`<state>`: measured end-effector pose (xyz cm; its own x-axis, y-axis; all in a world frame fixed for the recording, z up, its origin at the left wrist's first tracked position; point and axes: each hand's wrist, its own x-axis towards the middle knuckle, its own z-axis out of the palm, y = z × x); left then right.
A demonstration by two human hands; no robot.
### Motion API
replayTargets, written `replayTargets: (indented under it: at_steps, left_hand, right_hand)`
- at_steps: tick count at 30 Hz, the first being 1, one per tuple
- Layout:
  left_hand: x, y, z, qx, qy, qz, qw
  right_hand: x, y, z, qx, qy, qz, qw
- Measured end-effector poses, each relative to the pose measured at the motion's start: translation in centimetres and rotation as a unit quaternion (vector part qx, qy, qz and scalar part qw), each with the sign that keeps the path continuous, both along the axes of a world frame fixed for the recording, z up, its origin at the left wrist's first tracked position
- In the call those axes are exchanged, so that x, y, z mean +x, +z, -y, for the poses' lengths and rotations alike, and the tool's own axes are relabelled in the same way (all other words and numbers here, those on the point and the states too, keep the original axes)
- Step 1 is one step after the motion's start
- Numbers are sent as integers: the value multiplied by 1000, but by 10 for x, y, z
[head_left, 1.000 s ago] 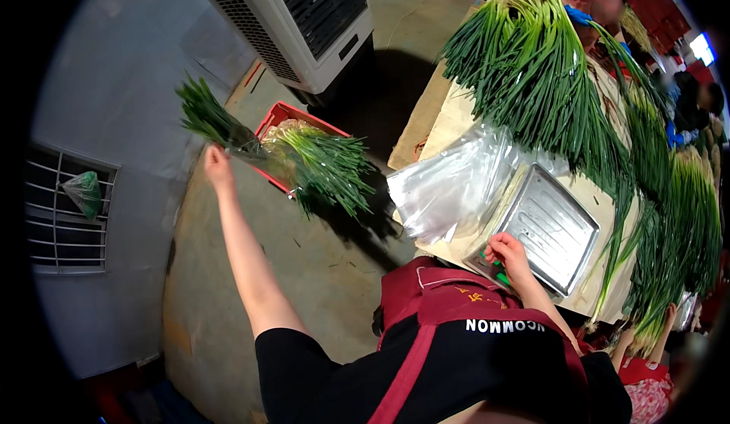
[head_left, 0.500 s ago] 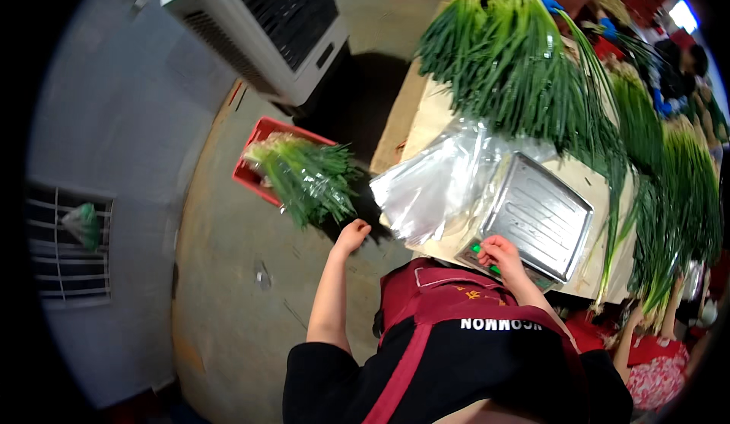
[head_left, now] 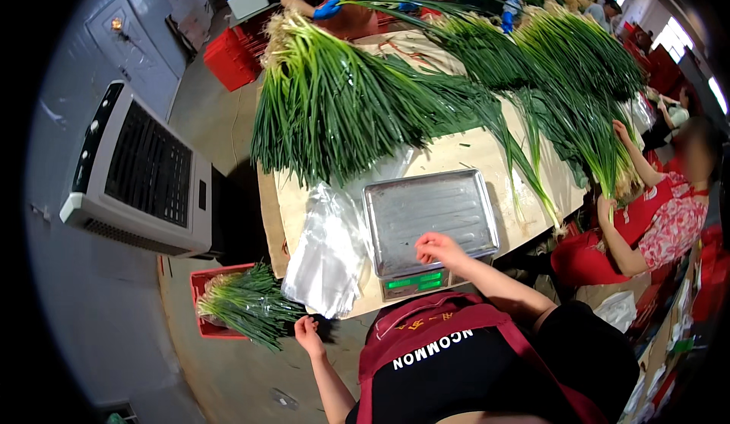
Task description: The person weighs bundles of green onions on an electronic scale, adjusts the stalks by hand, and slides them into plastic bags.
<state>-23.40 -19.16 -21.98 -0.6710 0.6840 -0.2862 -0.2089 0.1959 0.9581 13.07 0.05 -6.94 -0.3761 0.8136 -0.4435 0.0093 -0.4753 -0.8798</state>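
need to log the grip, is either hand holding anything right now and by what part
Nothing is held. The left hand hangs open and empty beside the plastic bags; the right hand rests empty at the front edge of the scale tray.

The scene is bright and evenly lit, with daylight entering through windows (head_left: 673, 40) at the far right, which are blown out to white. The steel scale tray (head_left: 428, 215) carries a soft sheen, and the clear plastic bags (head_left: 325, 253) glare pale. A dark shadow lies on the floor beside the white cooler (head_left: 141, 173). Strong fisheye bending curves the tabletop (head_left: 471, 154) edges, and a black vignette rings the frame. Focus is sharp at centre and softer toward the rim.
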Motion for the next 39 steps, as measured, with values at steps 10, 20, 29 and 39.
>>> replayTargets:
  at_steps: [10, 20, 29, 39]
  left_hand:
    - [25, 53, -47, 82, 127, -5, 989]
    - [77, 85, -63, 18, 31, -126, 991]
    - [101, 94, -46, 17, 41, -113, 993]
    - [132, 107, -46, -24, -4, -182, 983]
  right_hand:
    - [110, -6, -4, -9, -193, -2, 981]
    - [204, -30, -11, -4, -319, -45, 947]
    - [308, -67, -4, 33, -398, 119, 909]
    - [363, -109, -24, 134, -294, 448, 834]
